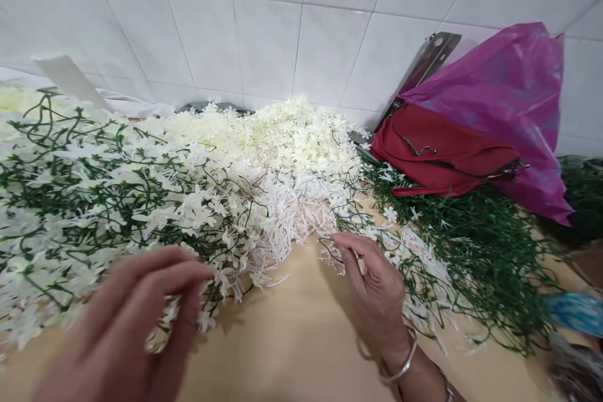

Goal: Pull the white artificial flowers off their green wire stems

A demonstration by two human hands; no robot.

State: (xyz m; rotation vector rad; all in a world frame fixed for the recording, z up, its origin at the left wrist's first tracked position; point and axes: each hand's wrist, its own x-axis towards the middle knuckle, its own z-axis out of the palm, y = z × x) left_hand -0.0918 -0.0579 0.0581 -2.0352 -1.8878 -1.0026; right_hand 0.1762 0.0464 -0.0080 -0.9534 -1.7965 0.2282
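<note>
My right hand (374, 282), wearing a bangle, is closed in a pinch on a green plastic stem (324, 239), whose end sticks out past the fingertips. My left hand (136, 326) is blurred in the lower left, thumb and fingertips brought together; what they hold, if anything, I cannot make out. Beyond it spreads a heap of white artificial flowers on green stems (155, 213). Loose cream blossoms (296, 138) form a mound by the wall. Thin white stamens (296, 207) lie in front of the mound.
Green artificial stems (485, 251) are piled at the right. A red bag (447, 144) and a purple plastic bag (509, 94) rest above them, beside a metal bar (419, 63). White tiles (264, 38) line the wall behind the tan tabletop (282, 339). A blue patterned object (577, 311) sits far right.
</note>
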